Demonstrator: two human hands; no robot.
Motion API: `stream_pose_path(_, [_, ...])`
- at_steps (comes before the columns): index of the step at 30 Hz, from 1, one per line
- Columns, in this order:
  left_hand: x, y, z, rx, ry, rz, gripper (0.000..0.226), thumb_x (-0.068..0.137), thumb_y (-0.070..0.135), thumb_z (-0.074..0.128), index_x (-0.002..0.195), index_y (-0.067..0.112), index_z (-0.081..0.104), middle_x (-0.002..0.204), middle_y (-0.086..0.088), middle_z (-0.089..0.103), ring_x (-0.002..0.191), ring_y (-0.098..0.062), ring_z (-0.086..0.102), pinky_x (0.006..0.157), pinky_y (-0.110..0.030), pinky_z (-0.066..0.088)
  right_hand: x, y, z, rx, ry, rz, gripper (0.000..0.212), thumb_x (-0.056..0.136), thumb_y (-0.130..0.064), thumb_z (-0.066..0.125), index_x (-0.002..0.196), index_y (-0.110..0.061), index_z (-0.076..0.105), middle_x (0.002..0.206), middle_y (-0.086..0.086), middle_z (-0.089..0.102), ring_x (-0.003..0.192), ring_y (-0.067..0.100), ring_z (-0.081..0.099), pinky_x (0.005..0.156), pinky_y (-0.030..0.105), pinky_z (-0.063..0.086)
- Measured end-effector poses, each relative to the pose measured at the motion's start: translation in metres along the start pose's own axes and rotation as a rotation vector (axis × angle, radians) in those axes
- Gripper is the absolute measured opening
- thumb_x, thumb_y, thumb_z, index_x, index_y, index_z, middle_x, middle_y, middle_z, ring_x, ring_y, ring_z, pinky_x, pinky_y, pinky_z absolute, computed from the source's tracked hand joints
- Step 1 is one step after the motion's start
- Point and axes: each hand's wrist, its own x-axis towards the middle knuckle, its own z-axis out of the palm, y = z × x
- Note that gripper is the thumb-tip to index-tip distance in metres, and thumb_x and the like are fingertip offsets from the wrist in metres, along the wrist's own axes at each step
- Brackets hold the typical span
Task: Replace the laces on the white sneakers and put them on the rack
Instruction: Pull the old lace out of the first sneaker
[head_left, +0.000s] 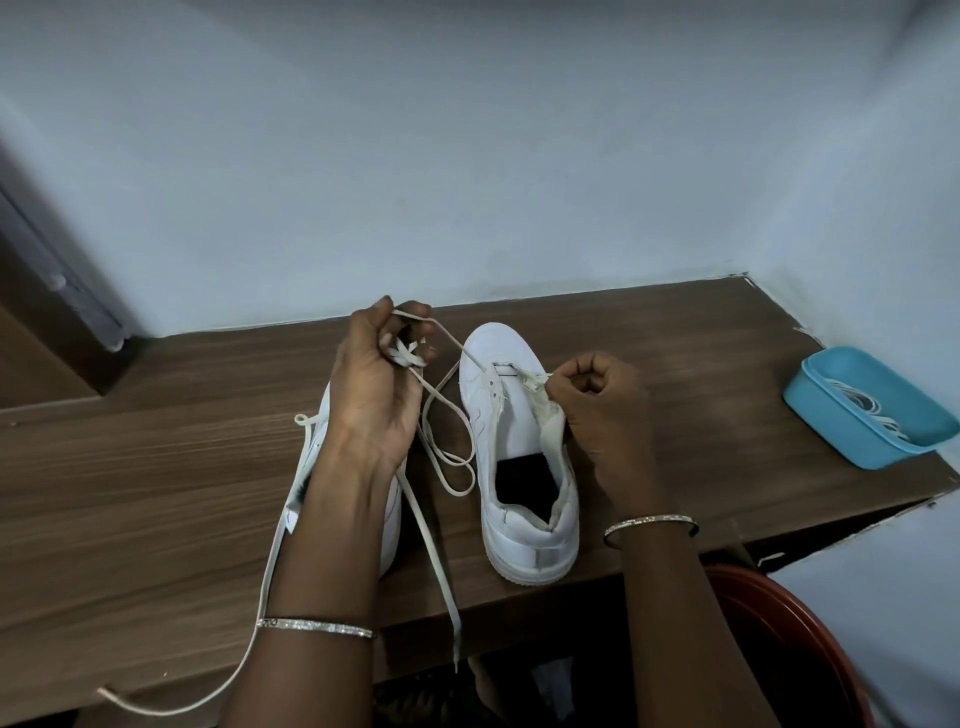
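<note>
On the brown wood-grain tabletop (156, 441), a white leather sneaker (388, 530) lies mostly hidden behind the left hand (379, 379), whose curled fingers grip a bunched cream flat lace (435, 561). It runs into the front eyelets of the second white sneaker (519, 535), whose eyelet flap the right hand (597, 405) pinches. Best to steady that flap and draw evenly, keeping the lace untwisted. A blue plastic tub (831, 415) stands far right.

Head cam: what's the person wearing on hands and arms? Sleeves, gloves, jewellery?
No sleeves or gloves in view; forearms bare. The left hand has a thin silver-toned bangle with glittery studding at the wrist; the right hand wears a matching bangle.
</note>
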Motion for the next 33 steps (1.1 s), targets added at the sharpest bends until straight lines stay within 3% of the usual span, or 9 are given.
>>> stream_pose_path(5, [-0.002,0.011,-0.006,-0.416,-0.025,-0.044,0.047,0.098,0.019,0.049,0.052,0.018,0.039,0.057,0.002,0.031,0.057,-0.013,0.034,0.080,-0.032,0.056,-0.001,-0.001,0.000,0.007,-0.002,0.006,0.007,0.074,-0.005,0.073,0.074,-0.012,0.070,0.065,0.001,0.069,0.055,0.005,0.058,0.051,0.018,0.047])
stream_pose_path(7, [-0.007,0.017,-0.004,-0.473,-0.028,-0.076,0.048,0.098,0.020,0.048,0.052,0.018,0.035,0.047,0.004,0.026,0.047,-0.011,0.025,0.065,-0.026,0.056,-0.001,-0.001,0.000,0.001,-0.003,0.007,0.007,0.073,-0.006,0.074,0.074,-0.012,0.071,0.066,0.002,0.070,0.056,0.006,0.059,0.052,0.019,0.047])
stream_pose_path(11, [-0.011,0.020,-0.004,-0.022,0.088,-0.049,0.045,0.097,0.023,0.049,0.055,0.024,0.030,0.051,0.007,0.018,0.045,-0.011,0.006,0.033,-0.018,0.014,0.000,-0.001,0.000,0.001,0.000,0.010,0.008,0.073,-0.007,0.073,0.072,-0.014,0.069,0.068,0.003,0.070,0.058,0.009,0.059,0.054,0.025,0.049])
stream_pose_path(18, [-0.011,0.004,-0.001,0.698,0.017,0.140,0.027,0.098,0.013,0.056,0.075,0.015,0.042,0.059,-0.001,0.034,0.046,-0.011,0.025,0.043,-0.023,0.023,-0.001,-0.007,-0.001,-0.041,-0.008,-0.015,0.006,0.075,-0.010,0.075,0.076,-0.013,0.070,0.072,0.003,0.072,0.063,0.008,0.062,0.059,0.024,0.051])
stream_pose_path(22, [-0.010,0.006,0.004,0.295,0.013,-0.018,0.028,0.102,0.018,0.042,0.075,0.016,0.049,0.063,0.000,0.044,0.051,-0.012,0.033,0.046,-0.025,0.030,-0.004,-0.021,0.003,-0.136,-0.138,-0.157,0.011,0.076,-0.019,0.080,0.082,-0.024,0.072,0.076,-0.012,0.069,0.067,0.001,0.060,0.062,0.022,0.049])
stream_pose_path(25, [-0.007,0.012,0.002,-0.017,-0.060,-0.076,0.027,0.103,0.024,0.039,0.081,0.014,0.053,0.070,0.000,0.049,0.053,-0.012,0.040,0.049,-0.025,0.035,-0.016,-0.039,0.014,-0.326,-0.388,-0.355,0.027,0.074,-0.030,0.080,0.101,-0.032,0.075,0.102,-0.020,0.066,0.102,0.002,0.059,0.089,0.027,0.047])
stream_pose_path(29, [-0.009,0.020,0.003,-0.220,-0.184,-0.087,0.028,0.102,0.027,0.036,0.085,0.013,0.053,0.069,-0.002,0.047,0.053,-0.012,0.040,0.053,-0.024,0.037,-0.035,-0.046,0.042,-0.718,-0.625,-0.461,0.048,0.078,-0.046,0.072,0.121,-0.026,0.065,0.129,-0.003,0.063,0.138,0.014,0.044,0.121,0.049,0.014])
stream_pose_path(31, [-0.011,0.024,0.003,-0.272,-0.201,-0.089,0.028,0.102,0.027,0.036,0.085,0.013,0.054,0.069,-0.002,0.046,0.052,-0.012,0.038,0.053,-0.023,0.036,-0.040,-0.044,0.050,-0.626,-0.624,-0.534,0.015,0.090,-0.038,0.065,0.092,-0.023,0.062,0.092,-0.007,0.068,0.102,0.015,0.064,0.113,0.048,0.031])
stream_pose_path(33, [-0.011,0.026,0.000,-0.235,-0.144,-0.084,0.025,0.101,0.027,0.040,0.084,0.014,0.053,0.067,-0.001,0.045,0.049,-0.011,0.037,0.047,-0.021,0.033,-0.038,-0.043,0.047,-0.407,-0.603,-0.484,0.016,0.097,-0.021,0.059,0.081,-0.017,0.062,0.065,-0.007,0.066,0.068,0.011,0.065,0.091,0.039,0.051])
